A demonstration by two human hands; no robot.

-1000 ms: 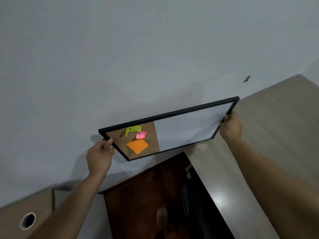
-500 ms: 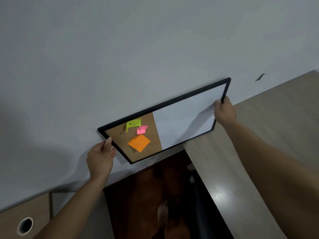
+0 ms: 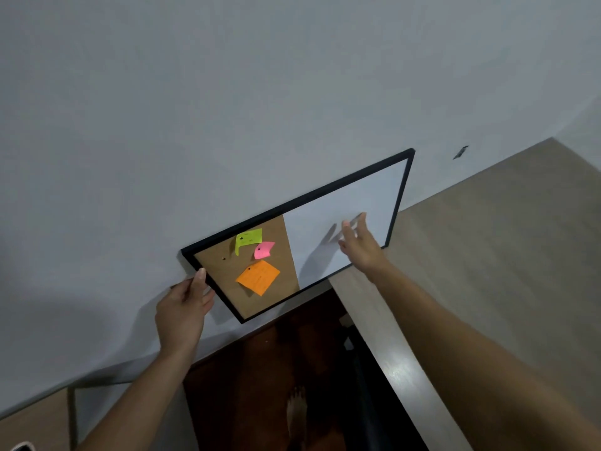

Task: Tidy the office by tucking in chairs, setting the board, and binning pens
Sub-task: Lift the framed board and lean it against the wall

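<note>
From the head camera, the board (image 3: 341, 222) sits in the middle of the frame, against the grey wall (image 3: 227, 92). It is tilted, its right end higher than its left. Its left part is cork and carries a green note (image 3: 247, 239), a pink note (image 3: 264, 250) and an orange note (image 3: 258, 277); its right part is white.

The left hand (image 3: 182, 307), at lower left of centre, has its grip closed on the left edge of the black frame, thumb on the front. The right hand (image 3: 359, 247) is released: fingers spread, palm toward the white part, close to the surface. I cannot tell if it touches or only hovers. A small dark mark (image 3: 460, 152) is on the wall at upper right, apart from the board; what it is I cannot tell.

At lower right is a light desk (image 3: 487, 271), and between the arms a dark floor (image 3: 260, 369).

I judge the step in hand is setting the board. The next move probably calls for levelling it while the left hand carries the weight. No chairs or pens are in view.
</note>
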